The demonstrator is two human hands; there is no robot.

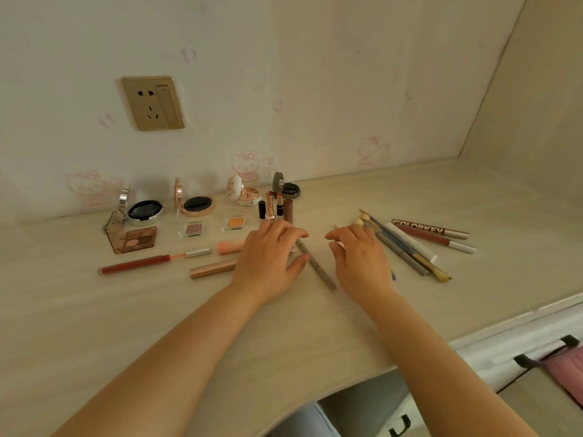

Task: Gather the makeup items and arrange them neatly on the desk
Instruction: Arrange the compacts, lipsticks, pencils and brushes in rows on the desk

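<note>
Pale wood-grain surface (94,326), lit warm, running back to a wall with faint pink cartoon prints and a gold socket plate (153,103).

Far left: clear brown-tinted eyeshadow palette (132,238), lid up; behind it an open silver round compact with black puff (143,211). In front, lying flat, a long red lip-gloss tube with silver cap (151,261).

Next right: open rose-gold round compact (197,205); two small clear square eyeshadow pots, one mauve (191,230), one orange (235,223). Rose-gold slim tube (213,269) and peach-pink tube (230,246), right ends both hidden under the left hand.

Centre back: white egg-shaped floral case (244,192), open; upright lipsticks (274,208), clustered, count hard to make out; small dark grey compact (288,188) behind.

Left hand (269,263) palm down, fingers (288,231) loosely curved over the top of a grey-brown slim pencil (318,268); contact likely, true grip cannot be told. Pencil lying diagonal between both hands.

Right hand (359,257) palm down, fingers (339,236) relaxed, slightly curled, holding nothing visible; blue tip showing by the wrist, rest hidden.

Right: loose fan of brushes and pencils (407,250), overlapping, plus a brown tube lettered COLORKEY (429,229).

Bottom right, cut off: drawer fronts with dark handles (523,361), pink cloth.
</note>
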